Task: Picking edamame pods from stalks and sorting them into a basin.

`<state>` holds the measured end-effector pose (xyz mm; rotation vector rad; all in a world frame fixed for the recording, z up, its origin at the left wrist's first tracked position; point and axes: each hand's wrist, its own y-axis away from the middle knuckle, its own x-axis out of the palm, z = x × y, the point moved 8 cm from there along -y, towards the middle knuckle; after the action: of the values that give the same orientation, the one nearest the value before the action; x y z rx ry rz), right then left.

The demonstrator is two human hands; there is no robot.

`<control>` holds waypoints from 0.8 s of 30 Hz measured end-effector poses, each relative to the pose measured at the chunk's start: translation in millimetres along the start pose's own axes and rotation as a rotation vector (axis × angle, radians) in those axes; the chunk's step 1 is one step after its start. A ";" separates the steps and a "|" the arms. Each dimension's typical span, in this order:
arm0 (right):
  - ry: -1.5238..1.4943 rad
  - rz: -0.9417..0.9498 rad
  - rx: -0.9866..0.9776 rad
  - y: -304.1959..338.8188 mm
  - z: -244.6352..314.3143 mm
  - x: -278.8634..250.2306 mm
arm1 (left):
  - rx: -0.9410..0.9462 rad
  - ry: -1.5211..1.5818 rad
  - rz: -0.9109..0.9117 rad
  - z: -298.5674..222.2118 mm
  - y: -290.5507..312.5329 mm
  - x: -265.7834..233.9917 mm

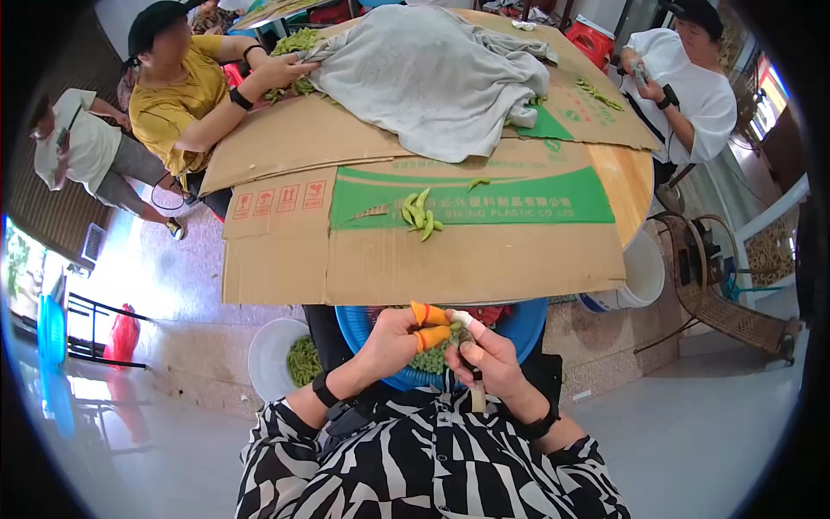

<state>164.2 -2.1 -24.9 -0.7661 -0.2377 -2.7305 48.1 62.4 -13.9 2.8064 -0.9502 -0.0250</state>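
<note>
My left hand [387, 346] is closed, with orange finger covers on its fingertips, pinching a green bean pod [456, 329] between the two hands. White wrapping covers a finger of my right hand [497, 368], which is closed close to the pod. Out of the right palm sticks a small tool [478, 398] with a pale handle and a dark band; its working end is hidden. Below both hands a blue basin [350, 330] holds shelled green beans [424, 374] and something red, partly covered by my fingers.
Flattened cardboard [277, 268] covers the table, with several pods [419, 214] and a heap under a grey cloth [415, 78]. A white bucket [262, 359] with pods stands left, another white bucket [644, 268] right, near a wicker chair [718, 303]. People sit across both sides.
</note>
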 end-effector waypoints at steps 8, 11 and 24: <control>0.106 -0.025 0.002 -4.0 -9.0 -7.4 | -0.032 0.134 0.023 7.0 1.1 -5.2; 0.077 -0.003 0.012 0.1 -1.2 -0.3 | -0.086 0.096 0.013 9.8 1.0 -4.4; 0.031 0.012 0.107 0.2 -8.2 -0.7 | -0.006 0.146 0.004 20.7 1.0 -5.5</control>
<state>160.9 -4.0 -32.2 -0.6939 -0.3679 -2.6917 41.6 61.6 -34.3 2.7566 -0.9202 0.1752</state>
